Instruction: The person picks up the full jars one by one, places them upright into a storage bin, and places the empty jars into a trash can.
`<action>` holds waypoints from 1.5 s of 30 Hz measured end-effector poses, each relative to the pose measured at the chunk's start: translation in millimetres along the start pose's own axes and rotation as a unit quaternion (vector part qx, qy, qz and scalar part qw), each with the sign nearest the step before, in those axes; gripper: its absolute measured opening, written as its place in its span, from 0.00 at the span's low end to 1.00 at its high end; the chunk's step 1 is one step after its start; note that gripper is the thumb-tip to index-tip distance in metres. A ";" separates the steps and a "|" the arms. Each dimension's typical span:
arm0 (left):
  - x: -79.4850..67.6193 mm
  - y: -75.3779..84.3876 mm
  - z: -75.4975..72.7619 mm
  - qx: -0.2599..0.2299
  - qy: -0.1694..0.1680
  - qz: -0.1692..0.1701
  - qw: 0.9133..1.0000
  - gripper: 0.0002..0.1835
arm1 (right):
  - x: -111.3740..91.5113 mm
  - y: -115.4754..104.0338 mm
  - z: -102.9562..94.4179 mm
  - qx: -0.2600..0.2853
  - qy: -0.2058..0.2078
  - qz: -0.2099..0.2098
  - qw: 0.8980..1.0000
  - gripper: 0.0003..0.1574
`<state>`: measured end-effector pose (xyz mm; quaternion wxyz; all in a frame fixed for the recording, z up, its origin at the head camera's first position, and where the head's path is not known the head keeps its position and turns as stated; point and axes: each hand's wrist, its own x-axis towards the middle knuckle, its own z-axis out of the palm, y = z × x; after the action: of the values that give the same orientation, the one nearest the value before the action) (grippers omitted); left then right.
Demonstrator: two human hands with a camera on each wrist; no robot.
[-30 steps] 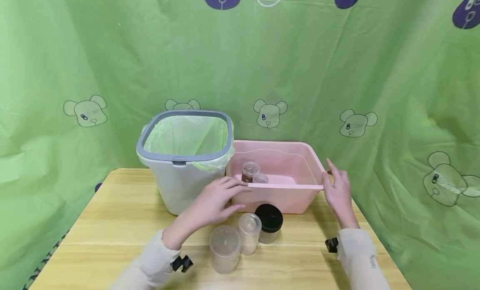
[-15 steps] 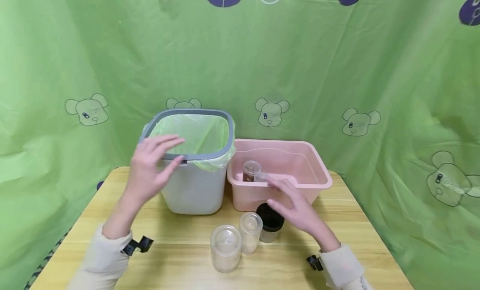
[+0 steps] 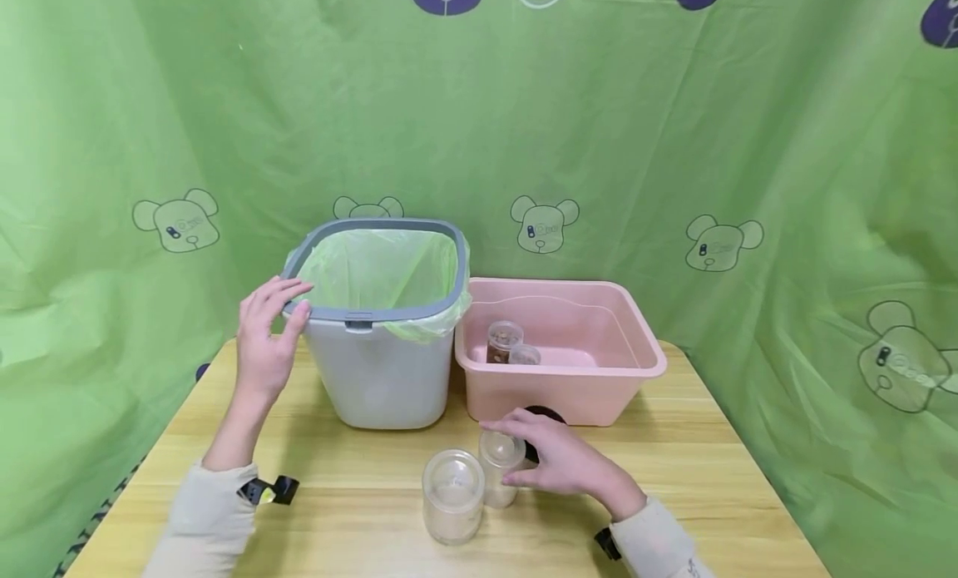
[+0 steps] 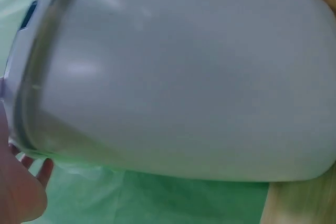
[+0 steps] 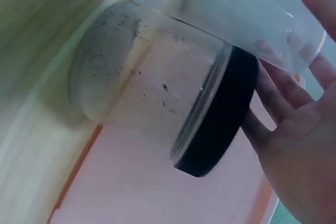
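My left hand (image 3: 265,341) grips the left front corner of the grey-rimmed trash bin (image 3: 382,378), thumb in front and fingertips (image 4: 44,171) behind the rim. My right hand (image 3: 561,453) is around the top of a narrow, tall clear plastic jar (image 3: 497,478), fingers behind it and thumb at its near side. A squat jar with a black lid (image 5: 220,114) stands right beside it, mostly hidden by that hand in the head view; dark specks show in its wall. A wider clear jar (image 3: 452,503) stands to the left of the narrow one.
A pink tub (image 3: 561,391) stands behind the jars, right of the bin. Inside it are a jar with brown contents (image 3: 504,343) and a smaller clear container (image 3: 525,356). A pale green bag (image 3: 382,266) lines the bin. Green curtain (image 3: 599,129) surrounds the wooden table (image 3: 636,470).
My left hand has left the tub's front rim and moved to the bin's left corner. My right hand has left the tub's right edge and come down to the narrow jar.
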<state>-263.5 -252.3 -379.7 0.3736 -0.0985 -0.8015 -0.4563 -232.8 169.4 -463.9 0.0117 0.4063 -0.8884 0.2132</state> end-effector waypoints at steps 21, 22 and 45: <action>-3.9 -8.0 9.8 -0.024 0.041 0.007 0.999 0.19 | 3.5 -22.6 -93.5 0.122 0.191 -0.018 0.974 0.47; -3.9 -8.0 9.9 -0.024 0.042 0.008 0.999 0.19 | 4.5 -25.3 -101.1 0.140 0.212 -0.032 0.967 0.47; -5.1 -8.2 13.0 -0.023 0.047 0.009 0.999 0.19 | 107.0 -51.0 -130.2 0.348 0.370 -0.041 0.861 0.44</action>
<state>-270.6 -245.5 -392.6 0.4125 -0.0927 -0.7718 -0.4750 -287.2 113.7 -305.9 0.2060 0.3113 -0.6694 0.6424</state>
